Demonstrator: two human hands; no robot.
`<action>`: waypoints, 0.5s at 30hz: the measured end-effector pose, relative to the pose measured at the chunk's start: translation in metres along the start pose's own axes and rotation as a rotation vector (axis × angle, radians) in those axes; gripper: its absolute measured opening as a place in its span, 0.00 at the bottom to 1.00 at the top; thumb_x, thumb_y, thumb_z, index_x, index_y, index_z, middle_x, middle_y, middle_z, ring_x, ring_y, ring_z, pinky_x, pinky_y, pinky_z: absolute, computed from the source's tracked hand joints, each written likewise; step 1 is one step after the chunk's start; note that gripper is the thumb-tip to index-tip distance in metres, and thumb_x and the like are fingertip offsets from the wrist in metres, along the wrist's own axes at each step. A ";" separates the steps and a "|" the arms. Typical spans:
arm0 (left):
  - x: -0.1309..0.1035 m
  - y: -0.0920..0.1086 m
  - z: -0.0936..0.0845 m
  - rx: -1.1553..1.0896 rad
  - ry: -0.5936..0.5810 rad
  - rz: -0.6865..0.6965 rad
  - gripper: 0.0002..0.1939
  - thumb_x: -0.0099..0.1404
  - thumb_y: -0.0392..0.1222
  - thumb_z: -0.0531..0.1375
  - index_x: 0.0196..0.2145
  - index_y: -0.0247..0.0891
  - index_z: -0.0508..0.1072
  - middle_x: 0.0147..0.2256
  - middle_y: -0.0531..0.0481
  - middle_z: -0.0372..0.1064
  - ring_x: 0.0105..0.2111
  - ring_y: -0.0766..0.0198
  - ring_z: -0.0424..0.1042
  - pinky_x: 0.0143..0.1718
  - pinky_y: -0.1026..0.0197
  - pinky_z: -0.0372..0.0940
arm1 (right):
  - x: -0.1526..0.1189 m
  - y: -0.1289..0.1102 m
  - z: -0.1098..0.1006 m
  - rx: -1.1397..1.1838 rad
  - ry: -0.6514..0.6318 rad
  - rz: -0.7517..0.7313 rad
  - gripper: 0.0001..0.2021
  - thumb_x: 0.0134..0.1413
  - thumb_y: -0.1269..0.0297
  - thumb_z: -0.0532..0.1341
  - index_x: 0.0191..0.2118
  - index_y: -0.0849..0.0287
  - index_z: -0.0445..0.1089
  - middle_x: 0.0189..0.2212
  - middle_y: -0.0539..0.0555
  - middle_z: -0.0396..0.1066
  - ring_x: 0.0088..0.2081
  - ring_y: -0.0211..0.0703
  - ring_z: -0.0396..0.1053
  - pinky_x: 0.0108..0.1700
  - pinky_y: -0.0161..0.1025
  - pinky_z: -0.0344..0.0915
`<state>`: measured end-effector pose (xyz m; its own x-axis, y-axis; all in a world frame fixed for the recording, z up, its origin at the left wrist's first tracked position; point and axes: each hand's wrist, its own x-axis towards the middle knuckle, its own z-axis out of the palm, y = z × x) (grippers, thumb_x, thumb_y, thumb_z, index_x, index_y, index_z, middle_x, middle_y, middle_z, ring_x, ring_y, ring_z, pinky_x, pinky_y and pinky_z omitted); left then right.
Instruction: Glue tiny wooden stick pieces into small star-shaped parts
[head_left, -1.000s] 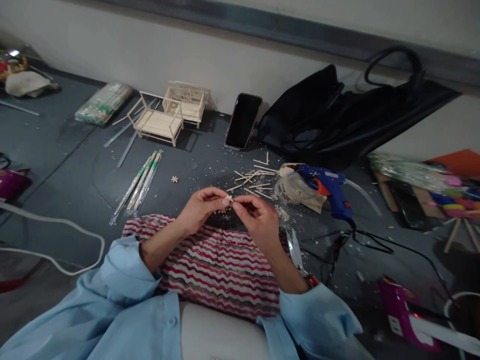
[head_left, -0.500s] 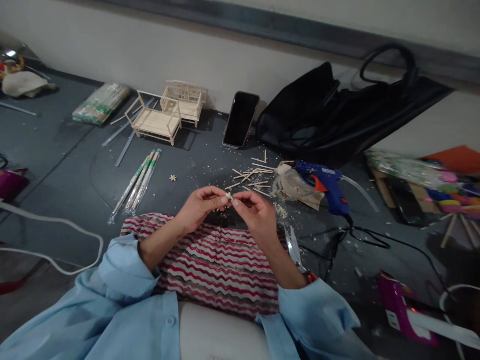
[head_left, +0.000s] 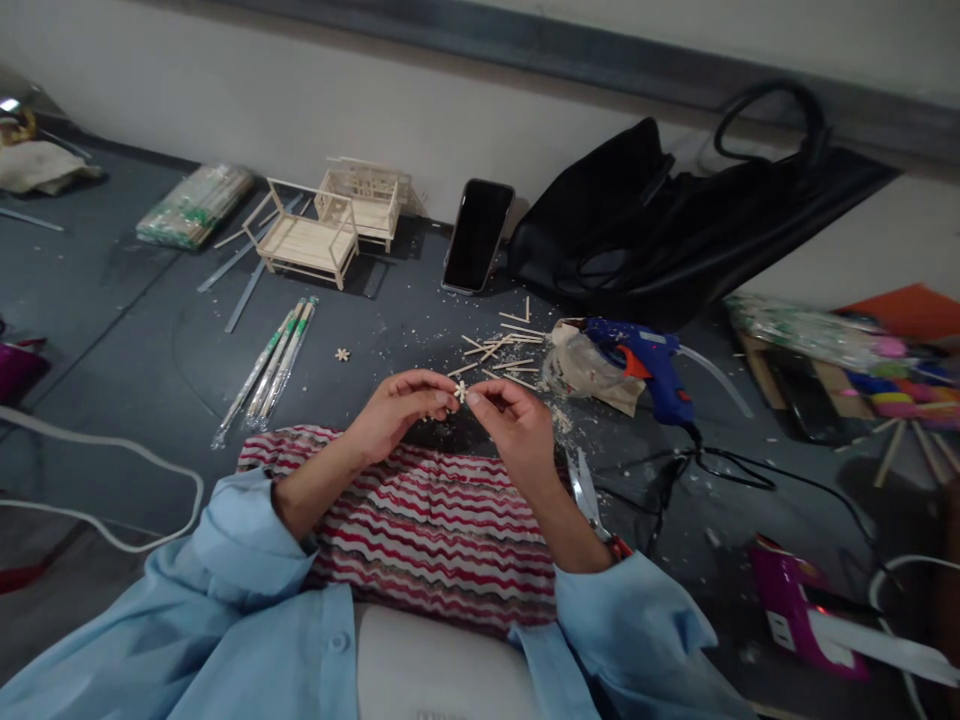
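A small pale wooden flower-shaped piece [head_left: 461, 391] is pinched between my two hands above the near edge of the table. My left hand [head_left: 401, 410] grips it from the left with thumb and fingertips, while my right hand [head_left: 517, 425] holds its right side. Another such wooden flower [head_left: 343, 354] lies flat on the table to the left. Short cut sticks [head_left: 499, 348] and pale crumbs are scattered just beyond my hands. A red and white wavy-striped cloth [head_left: 420, 530] covers my lap.
Two small stick-built chairs [head_left: 307, 245] stand at the back, beside a phone [head_left: 478, 235] and a black bag [head_left: 630, 230]. Wrapped sticks [head_left: 274, 365] lie left. A blue glue gun [head_left: 652, 365], its cable and scissors [head_left: 586, 490] are on the right.
The flower piece between my fingertips has turned so its petals face the camera more. The whole view has shifted slightly; my hands stay in about the same place.
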<state>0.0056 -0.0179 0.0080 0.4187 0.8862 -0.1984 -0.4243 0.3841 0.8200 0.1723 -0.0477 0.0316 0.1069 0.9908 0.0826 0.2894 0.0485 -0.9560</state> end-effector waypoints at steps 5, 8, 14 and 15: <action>-0.001 -0.001 0.001 0.092 0.019 0.028 0.11 0.52 0.43 0.72 0.32 0.35 0.80 0.28 0.49 0.77 0.30 0.66 0.72 0.35 0.63 0.65 | 0.001 0.002 -0.001 -0.035 -0.013 -0.005 0.06 0.52 0.60 0.65 0.30 0.57 0.75 0.26 0.49 0.75 0.27 0.39 0.68 0.31 0.35 0.65; 0.000 -0.003 0.001 0.138 0.019 0.022 0.11 0.52 0.45 0.72 0.30 0.35 0.80 0.27 0.49 0.76 0.28 0.66 0.72 0.33 0.63 0.64 | 0.000 0.004 -0.001 -0.063 -0.024 -0.022 0.07 0.52 0.60 0.64 0.30 0.57 0.75 0.25 0.50 0.75 0.27 0.39 0.68 0.31 0.36 0.65; 0.001 -0.003 0.000 0.168 0.020 0.032 0.12 0.51 0.46 0.72 0.30 0.35 0.80 0.26 0.49 0.76 0.27 0.67 0.71 0.32 0.63 0.64 | 0.000 0.004 0.000 -0.010 -0.068 -0.009 0.08 0.52 0.59 0.64 0.35 0.57 0.75 0.29 0.51 0.76 0.30 0.40 0.71 0.33 0.36 0.67; 0.001 -0.003 0.000 0.180 0.018 0.036 0.12 0.51 0.46 0.72 0.30 0.35 0.80 0.26 0.49 0.76 0.27 0.67 0.70 0.32 0.64 0.64 | 0.000 0.003 0.000 0.002 -0.074 -0.006 0.08 0.52 0.59 0.65 0.35 0.57 0.75 0.30 0.51 0.76 0.30 0.40 0.71 0.33 0.36 0.67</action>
<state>0.0071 -0.0186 0.0051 0.3906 0.9037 -0.1753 -0.2873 0.3006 0.9095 0.1735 -0.0477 0.0286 0.0348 0.9971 0.0674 0.2884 0.0545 -0.9559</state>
